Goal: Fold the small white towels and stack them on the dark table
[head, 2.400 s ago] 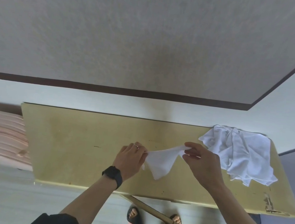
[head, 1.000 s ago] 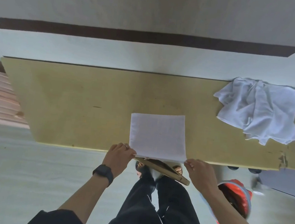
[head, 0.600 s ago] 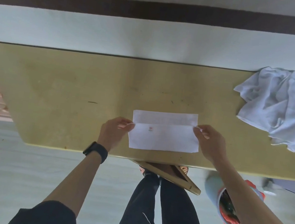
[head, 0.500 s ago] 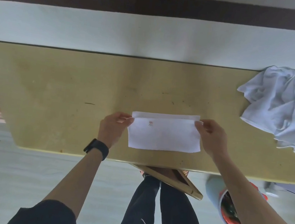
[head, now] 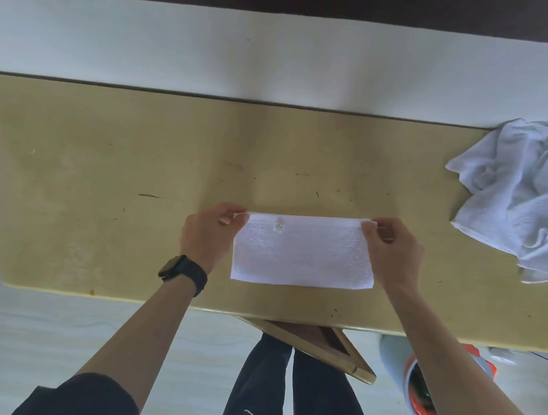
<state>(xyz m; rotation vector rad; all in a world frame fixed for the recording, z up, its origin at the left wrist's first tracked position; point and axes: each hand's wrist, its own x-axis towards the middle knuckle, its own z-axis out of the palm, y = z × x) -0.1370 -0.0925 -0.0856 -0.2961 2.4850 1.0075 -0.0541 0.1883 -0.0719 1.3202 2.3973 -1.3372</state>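
One small white towel [head: 305,251] lies flat on the yellow-tan tabletop [head: 96,185], close to the middle of its near edge. It is doubled into a wide rectangle, with the fold along the near side and the two free hems meeting along the far side. A small printed label [head: 279,226] shows near the far-left corner. The left hand [head: 208,235] pinches the far-left corner between thumb and fingertips, and the right hand [head: 393,253] pinches the far-right corner likewise, so both are closed on cloth. A black watch [head: 183,273] sits on the left wrist. At the far right of the tabletop a crumpled heap of white towels [head: 529,200] lies unfolded, well apart from the one in hand and partly cut off by the frame. Judged from this layout, the task is at an early stage. The first half-fold of one towel appears laid, at least one further fold is probably due, and the heap awaits folding. No finished stack, nor any dark table, can be made out.
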